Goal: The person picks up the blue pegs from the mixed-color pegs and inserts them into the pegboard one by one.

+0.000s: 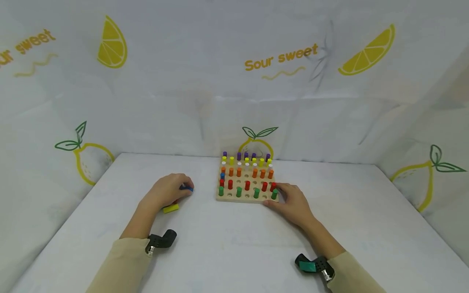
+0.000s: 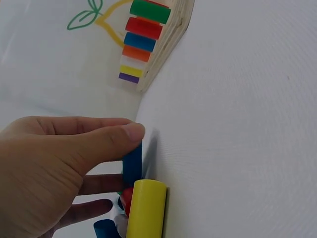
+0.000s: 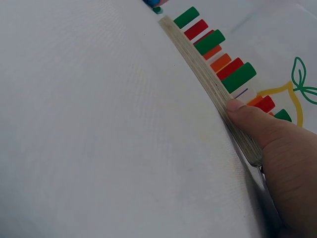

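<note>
Pegboard [image 1: 238, 200] on table [image 1: 227, 244], right of left hand [image 1: 168, 189].

Yellow peg [image 2: 147, 209] (one end offscreen)

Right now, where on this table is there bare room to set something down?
The white tabletop is bare in front of the pegboard and to the right of the right hand. A narrower bare strip runs between the pegboard and the left hand. It's crowded by the left hand, where a yellow peg lies with other pegs.
</note>
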Demonstrator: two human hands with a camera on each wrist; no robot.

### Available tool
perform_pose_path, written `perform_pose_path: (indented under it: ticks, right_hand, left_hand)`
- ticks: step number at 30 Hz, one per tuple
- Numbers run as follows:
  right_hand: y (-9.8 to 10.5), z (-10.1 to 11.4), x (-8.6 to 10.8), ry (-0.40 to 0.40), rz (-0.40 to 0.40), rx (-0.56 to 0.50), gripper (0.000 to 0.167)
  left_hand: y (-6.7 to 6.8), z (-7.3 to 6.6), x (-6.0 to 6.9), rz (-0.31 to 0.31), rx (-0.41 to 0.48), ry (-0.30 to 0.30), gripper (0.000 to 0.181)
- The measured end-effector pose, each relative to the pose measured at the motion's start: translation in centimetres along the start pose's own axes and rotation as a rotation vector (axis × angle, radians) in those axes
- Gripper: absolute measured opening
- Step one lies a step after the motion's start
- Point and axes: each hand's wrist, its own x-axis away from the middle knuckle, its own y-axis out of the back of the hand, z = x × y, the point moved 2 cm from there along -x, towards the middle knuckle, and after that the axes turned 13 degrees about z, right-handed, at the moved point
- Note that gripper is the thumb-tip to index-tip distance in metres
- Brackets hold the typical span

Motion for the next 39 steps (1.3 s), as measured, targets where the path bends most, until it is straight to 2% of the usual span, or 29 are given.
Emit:
perform_pose_path:
  ticks: [5,8,13,18,21,24,30,33,37,39]
  right_hand:
    - [-0.2,-0.2,0.1,-0.003,0.003,0.008,0.082]
    - [0.0,-0.2,0.0,0.01,-0.006,0.008,0.08]
    - [0.2,-0.1,-0.1,0.008,-0.002,0.003,0.081]
    - [0.1,-0.2,-0.2,-0.001,0.004,0.002,0.082]
    - [0.1,-0.4,-0.2,0.001,0.003,0.0,0.082]
    - [-0.1,-0.4,-0.2,-0.003,0.009,-0.002,0.083]
    - [-0.1,-0.4,-0.1,-0.014,0.016,-0.016,0.084]
    - [-0.1,-0.5,-0.1,-0.006,0.013,-0.018,0.084]
    - [-0.1,-0.4,-0.1,0.004,0.002,-0.027,0.082]
    - [-0.2,-0.3,0.0,0.005,0.0,-0.033,0.08]
  left_hand:
    - [-0.3,-0.3,-0.3,-0.075,-0.007,-0.042,0.014]
    - [-0.2,-0.6,-0.5,-0.106,0.017,-0.046,0.016]
    - [0.1,-1.8,-1.1,-0.124,0.129,-0.062,0.018]
    - [0.5,-3.3,-2.0,-0.135,0.269,-0.111,0.018]
    - [0.7,-4.3,-2.4,-0.152,0.322,-0.125,0.019]
    - [1.1,-5.5,-2.9,-0.175,0.344,-0.142,0.02]
    - [2.2,-8.1,-4.2,-0.265,0.344,-0.215,0.03]
    - [2.6,-9.2,-4.6,-0.295,0.36,-0.247,0.028]
    - [2.9,-9.9,-4.9,-0.329,0.399,-0.275,0.024]
    - [2.9,-10.0,-5.0,-0.322,0.398,-0.283,0.024]
